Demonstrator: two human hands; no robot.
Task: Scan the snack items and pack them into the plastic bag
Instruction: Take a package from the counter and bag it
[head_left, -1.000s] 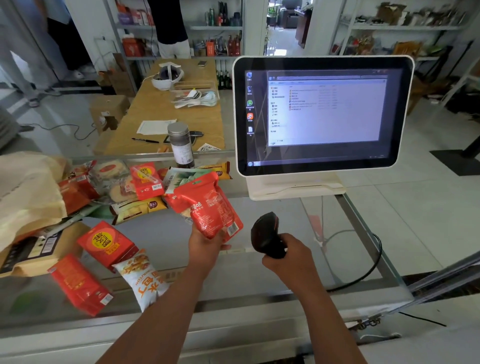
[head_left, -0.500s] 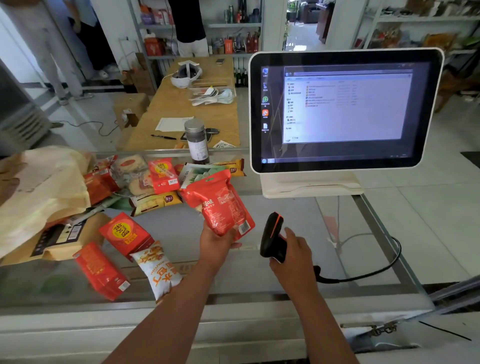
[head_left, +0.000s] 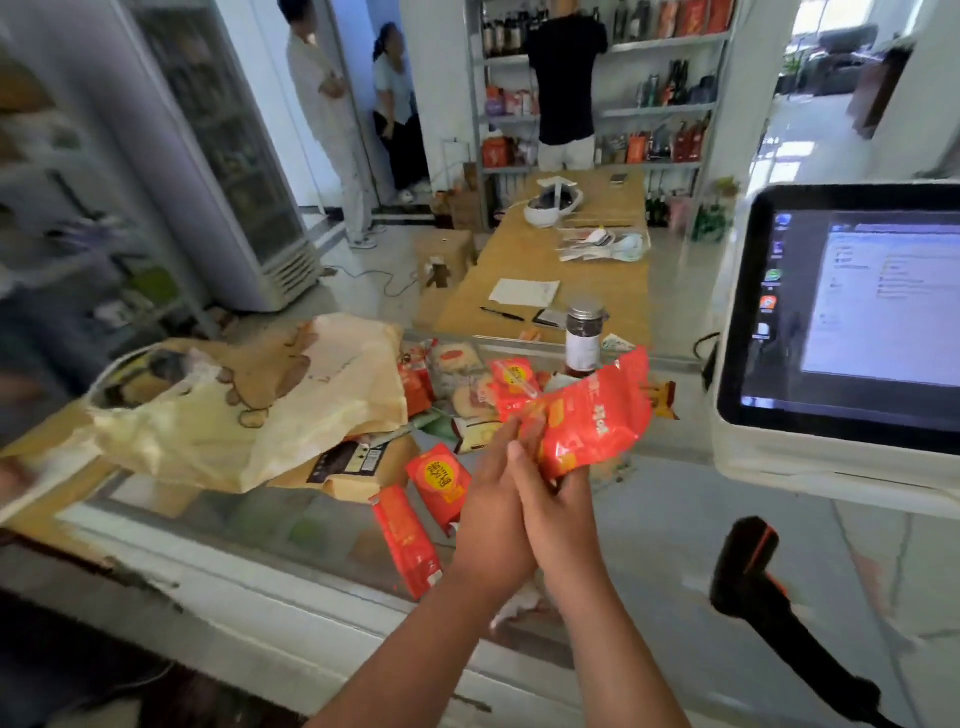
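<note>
A red snack pouch (head_left: 592, 421) is held tilted above the glass counter (head_left: 649, 545), its lower end between both my hands. My left hand (head_left: 491, 512) holds its left edge with fingers pointing up. My right hand (head_left: 563, 512) grips it from below, pressed against the left hand. The black barcode scanner (head_left: 748, 561) rests untouched on the counter to the right. A beige plastic bag (head_left: 249, 415) lies slumped at the left, mouth towards the left. More snacks lie loose: a red box with a yellow circle (head_left: 441, 478), a long red packet (head_left: 408, 540), and a pile (head_left: 467, 384) behind.
The till monitor (head_left: 841, 322) stands at the right, close to the pouch. A lidded jar (head_left: 584, 338) sits behind the snack pile. A brown packet (head_left: 348, 462) pokes out from under the bag. Three people stand at the far shelves and fridge.
My right hand has let go of the scanner, which now rests on the counter, and has joined my left hand on the red pouch. The view has swung left towards the bag.
</note>
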